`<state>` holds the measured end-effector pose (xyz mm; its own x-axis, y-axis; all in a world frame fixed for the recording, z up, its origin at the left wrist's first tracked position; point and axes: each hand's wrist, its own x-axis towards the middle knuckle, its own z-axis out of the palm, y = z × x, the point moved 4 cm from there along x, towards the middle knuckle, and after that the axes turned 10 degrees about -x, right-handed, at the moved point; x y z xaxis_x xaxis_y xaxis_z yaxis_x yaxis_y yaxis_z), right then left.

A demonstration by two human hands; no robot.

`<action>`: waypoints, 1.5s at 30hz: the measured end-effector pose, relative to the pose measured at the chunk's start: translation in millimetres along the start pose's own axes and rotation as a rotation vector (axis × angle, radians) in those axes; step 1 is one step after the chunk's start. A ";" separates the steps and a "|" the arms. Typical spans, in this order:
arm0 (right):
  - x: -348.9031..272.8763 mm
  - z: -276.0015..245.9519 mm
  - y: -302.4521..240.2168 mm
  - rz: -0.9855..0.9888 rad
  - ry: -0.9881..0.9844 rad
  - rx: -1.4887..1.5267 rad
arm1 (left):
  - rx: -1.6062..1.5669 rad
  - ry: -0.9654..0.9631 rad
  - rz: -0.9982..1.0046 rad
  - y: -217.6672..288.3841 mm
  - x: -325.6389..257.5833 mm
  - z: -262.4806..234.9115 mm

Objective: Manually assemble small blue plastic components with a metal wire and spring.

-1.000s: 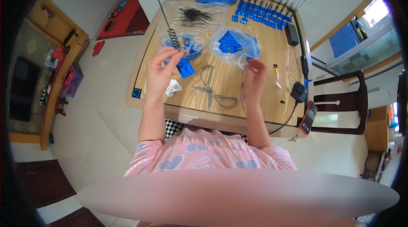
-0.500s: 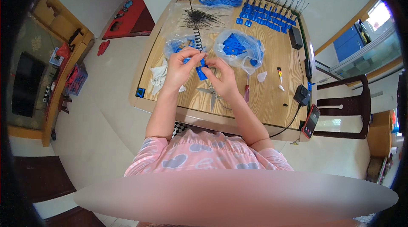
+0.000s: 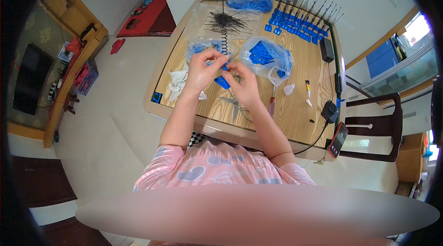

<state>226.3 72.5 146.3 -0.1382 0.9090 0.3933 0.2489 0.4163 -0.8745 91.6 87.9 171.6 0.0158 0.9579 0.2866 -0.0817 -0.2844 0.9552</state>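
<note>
Over the near part of the table, my hands come together at the lower end of a black coil spring with a straight rod rising from it. My left hand is closed in a pinch where the spring meets a blue plastic piece. The fingers of my right hand pinch the same piece from the other side. Its flat blue base shows tilted below my fingertips; the joint itself is mostly hidden. Beneath my right hand lie scissors, open on the table.
Blue pieces fill a clear bag beyond my right hand. Loose black springs lie behind. Blue-based spring assemblies stand in rows at back right. A red-handled screwdriver, glue tube, phone and white tissue lie around.
The blue base has tilted between my hands, while both hands keep their pinch. The whole view has shifted slightly, so the table appears farther right.
</note>
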 end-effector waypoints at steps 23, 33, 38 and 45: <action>10.9 6.1 2.9 0.110 -0.050 0.086 | -0.173 -0.001 -0.101 -7.9 13.4 -4.7; 12.3 9.8 10.8 0.248 -0.107 0.162 | -0.220 -0.023 -0.190 -18.1 15.9 -6.2; 11.6 12.2 16.0 0.093 -0.057 0.140 | -0.167 -0.028 -0.155 -18.8 15.3 -5.4; -2.7 -18.8 17.1 0.003 0.071 0.034 | -0.250 -0.057 -0.137 -20.8 14.8 -5.8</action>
<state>249.0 77.6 135.7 -0.0686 0.9102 0.4084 0.2160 0.4132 -0.8847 87.8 108.2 155.6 0.0991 0.9810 0.1670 -0.3184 -0.1277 0.9393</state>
